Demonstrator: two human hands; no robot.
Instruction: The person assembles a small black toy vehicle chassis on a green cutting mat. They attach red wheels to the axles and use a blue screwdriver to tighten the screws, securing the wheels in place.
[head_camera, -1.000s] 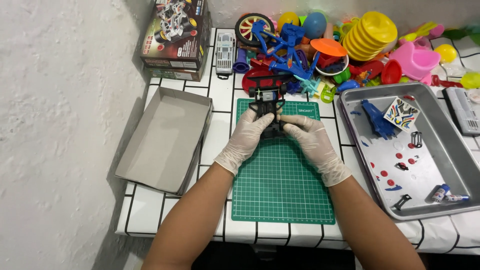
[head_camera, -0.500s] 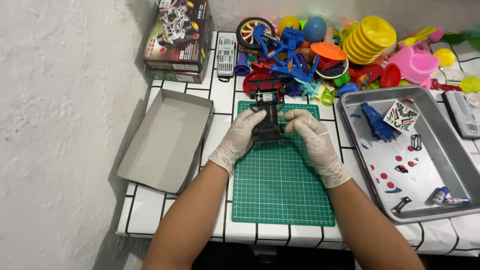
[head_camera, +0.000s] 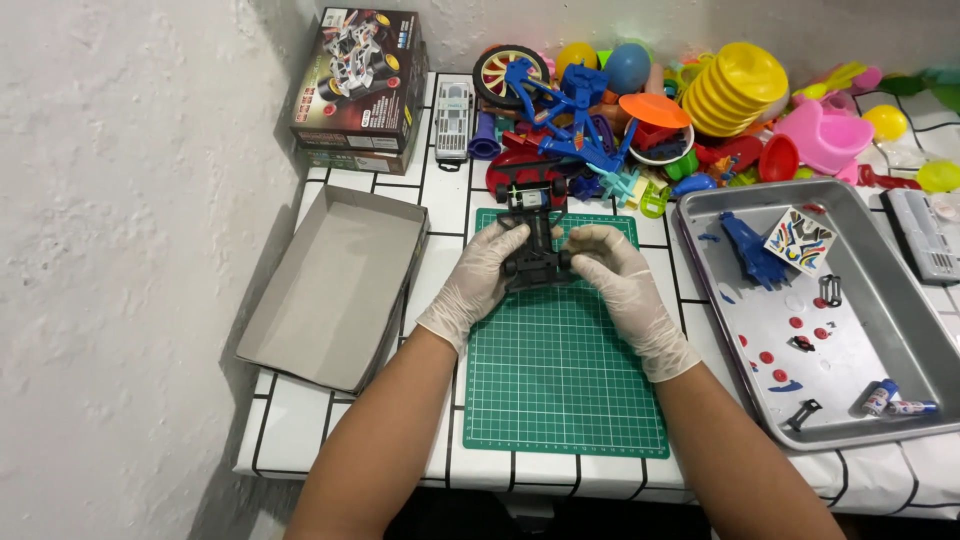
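Note:
Both my gloved hands hold a black toy car chassis (head_camera: 533, 235) over the far end of a green cutting mat (head_camera: 565, 375). My left hand (head_camera: 478, 275) grips its left side and near wheel. My right hand (head_camera: 610, 270) grips its right side with the fingers curled on the near axle. The chassis has small black wheels and its far end points towards the toy pile.
A metal tray (head_camera: 900, 345) at the right holds a blue car part (head_camera: 750, 250), a sticker sheet (head_camera: 800, 240), red dots and small parts. An empty cardboard box lid (head_camera: 335, 290) lies at the left. A toy box (head_camera: 358, 90) and a heap of coloured plastic toys (head_camera: 690, 110) stand behind.
Both hands with the chassis have shifted slightly nearer along the mat; the grip looks the same.

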